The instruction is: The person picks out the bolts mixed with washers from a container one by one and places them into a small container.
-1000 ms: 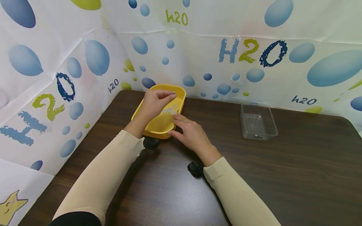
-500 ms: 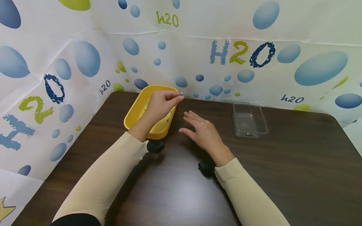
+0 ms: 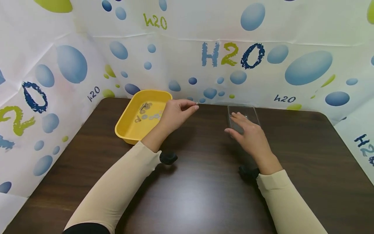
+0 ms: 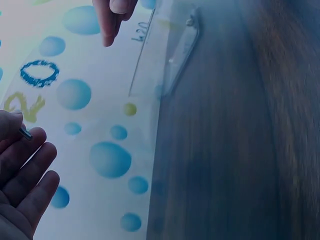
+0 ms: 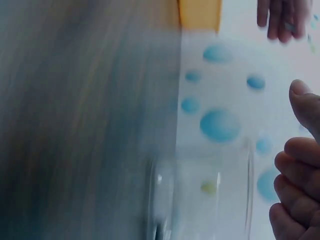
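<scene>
My left hand [image 3: 176, 114] pinches a small metal bolt [image 4: 26, 134] between thumb and forefinger, raised over the table just right of the yellow tray [image 3: 124, 128]. Only the end of its shank shows in the left wrist view. Several washers [image 3: 144, 117] and a few bolts [image 3: 142, 107] lie in the tray, partly hidden by my left forearm and hand. My right hand [image 3: 252, 136] is above the near side of the clear plastic container [image 3: 256, 116] with its fingers spread and nothing visible in them. It hides much of the container; the right wrist view is blurred.
The dark wooden table [image 3: 190, 182] spreads out in front of both hands. Behind it and at the left hangs a white sheet [image 3: 181, 19] printed with blue drops. A black wrist camera [image 3: 168, 158] is strapped to my left wrist.
The left hand has moved right, off the tray, still pinching the bolt. The right hand has left the tray's edge and come over to the clear container. The head view has swung right.
</scene>
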Tool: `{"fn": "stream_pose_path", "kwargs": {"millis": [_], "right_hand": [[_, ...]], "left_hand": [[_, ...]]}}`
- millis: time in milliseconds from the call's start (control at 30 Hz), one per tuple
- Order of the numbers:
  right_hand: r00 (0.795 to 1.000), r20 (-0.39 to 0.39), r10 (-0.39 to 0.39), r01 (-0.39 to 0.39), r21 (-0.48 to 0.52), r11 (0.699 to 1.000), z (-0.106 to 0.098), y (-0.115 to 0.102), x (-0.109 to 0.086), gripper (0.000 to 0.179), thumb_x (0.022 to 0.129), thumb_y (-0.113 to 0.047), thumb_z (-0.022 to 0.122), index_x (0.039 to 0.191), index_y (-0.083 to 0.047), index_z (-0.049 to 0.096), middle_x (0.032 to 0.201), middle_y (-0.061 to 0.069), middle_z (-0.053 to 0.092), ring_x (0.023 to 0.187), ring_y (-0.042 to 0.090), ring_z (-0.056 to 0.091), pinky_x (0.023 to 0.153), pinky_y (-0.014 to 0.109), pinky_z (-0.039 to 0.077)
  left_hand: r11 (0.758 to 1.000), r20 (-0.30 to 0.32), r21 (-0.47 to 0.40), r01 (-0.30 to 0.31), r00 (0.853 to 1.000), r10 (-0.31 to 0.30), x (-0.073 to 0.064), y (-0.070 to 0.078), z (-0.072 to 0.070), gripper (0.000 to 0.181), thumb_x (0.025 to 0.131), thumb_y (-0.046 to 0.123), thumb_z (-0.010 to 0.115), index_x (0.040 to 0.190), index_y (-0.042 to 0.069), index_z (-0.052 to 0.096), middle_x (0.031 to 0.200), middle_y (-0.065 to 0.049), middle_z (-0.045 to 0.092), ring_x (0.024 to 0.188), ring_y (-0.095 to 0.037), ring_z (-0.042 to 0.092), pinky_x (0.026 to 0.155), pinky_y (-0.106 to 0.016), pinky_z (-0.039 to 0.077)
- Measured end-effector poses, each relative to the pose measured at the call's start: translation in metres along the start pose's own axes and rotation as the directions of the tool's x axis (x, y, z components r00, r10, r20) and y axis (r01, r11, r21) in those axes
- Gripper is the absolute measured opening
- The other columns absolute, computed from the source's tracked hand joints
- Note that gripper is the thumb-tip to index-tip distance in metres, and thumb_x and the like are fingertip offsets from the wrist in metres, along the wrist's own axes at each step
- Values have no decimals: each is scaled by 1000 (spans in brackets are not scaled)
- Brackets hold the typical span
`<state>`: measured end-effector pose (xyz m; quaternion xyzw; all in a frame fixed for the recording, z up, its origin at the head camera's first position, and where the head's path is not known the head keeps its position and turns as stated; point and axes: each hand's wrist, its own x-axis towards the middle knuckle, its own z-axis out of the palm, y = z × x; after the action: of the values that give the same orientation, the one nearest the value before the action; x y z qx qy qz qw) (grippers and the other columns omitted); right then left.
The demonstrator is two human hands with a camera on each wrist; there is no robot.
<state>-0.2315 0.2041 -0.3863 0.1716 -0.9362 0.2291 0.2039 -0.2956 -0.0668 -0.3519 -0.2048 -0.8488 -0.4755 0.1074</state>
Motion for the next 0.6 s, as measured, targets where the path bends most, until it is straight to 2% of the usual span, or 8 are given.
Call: {"fn": "stream_pose_path", "kwargs": {"millis": [133, 300, 400, 600], "right_hand": [[993, 44, 112, -112, 3, 994, -14, 25, -6, 61, 87, -34, 74, 138, -3, 57, 147, 12, 50, 137, 33, 45, 105, 58, 40], [954, 173, 244, -246, -9, 969, -33, 52, -13, 74, 90, -52, 65, 145, -4, 48, 153, 15, 41, 138, 42, 40, 107, 63, 34], [938, 217, 269, -273, -14, 962, -38, 64, -18, 79, 89, -57, 64, 146, -4, 46, 154, 17, 40, 138, 45, 39, 107, 65, 33], [929, 238, 282, -291, 5, 957, -40, 76, -22, 82, 88, -59, 64, 148, -6, 44, 155, 14, 39, 138, 43, 39, 107, 64, 33]], "left_hand": [[998, 10, 39, -45, 999, 45, 3, 5, 16, 25, 91, 29, 72, 108, 11, 77, 105, -2, 75, 91, -12, 69, 81, -26, 57], [992, 35, 69, -110, 994, 108, 8, 12, 37, 24, 91, 28, 72, 106, 10, 77, 103, -2, 76, 92, -12, 69, 82, -26, 56], [992, 63, 65, -112, 992, 107, 10, 16, 50, 23, 91, 29, 71, 106, 12, 77, 103, 0, 75, 91, -11, 68, 81, -25, 55], [985, 107, 90, -148, 985, 138, 17, 22, 78, 21, 92, 28, 70, 106, 13, 77, 104, 1, 75, 92, -9, 68, 81, -24, 54]]}}
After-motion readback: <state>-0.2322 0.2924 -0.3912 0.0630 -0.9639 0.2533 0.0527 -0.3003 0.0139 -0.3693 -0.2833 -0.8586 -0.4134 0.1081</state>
